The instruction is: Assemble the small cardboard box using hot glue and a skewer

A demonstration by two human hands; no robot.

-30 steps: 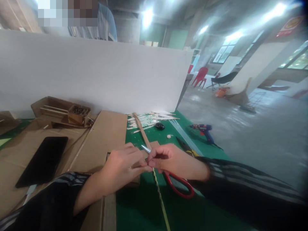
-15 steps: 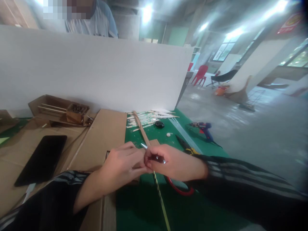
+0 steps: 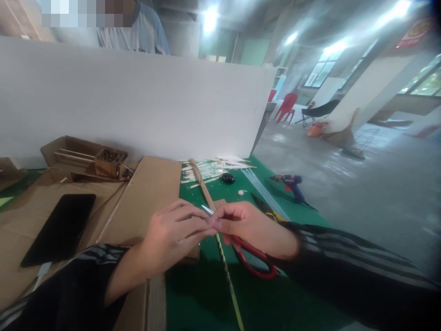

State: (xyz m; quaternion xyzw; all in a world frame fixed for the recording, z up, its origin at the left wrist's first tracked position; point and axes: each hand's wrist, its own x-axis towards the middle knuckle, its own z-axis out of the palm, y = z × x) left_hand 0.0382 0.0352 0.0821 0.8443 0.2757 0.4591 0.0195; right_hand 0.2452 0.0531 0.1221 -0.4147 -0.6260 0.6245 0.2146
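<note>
A: Item one, the hands?

B: Left hand (image 3: 172, 232), fingers curled, tips pinched on the upper end of a thin twisted yellow stick (image 3: 225, 271); right hand (image 3: 246, 225) closed on the same spot from the other side, fingertips meeting the left's; a small silvery point (image 3: 207, 210) pokes out just above the pinch, what it is I cannot tell.

A: The stick itself?

B: Runs from the fingers down toward the viewer over the green bench (image 3: 206, 294); judged light, slender, likely springy and easy to snap; best held close to the worked end, as both hands do.

A: Round about?

B: Red-handled scissors (image 3: 255, 262) under the right wrist; wooden strip (image 3: 203, 184) beyond the hands; cardboard sheet (image 3: 148, 197) left; black phone (image 3: 58, 227) further left; blue glue gun (image 3: 291, 183) far right; white partition (image 3: 138, 101) behind, another person beyond it.
</note>
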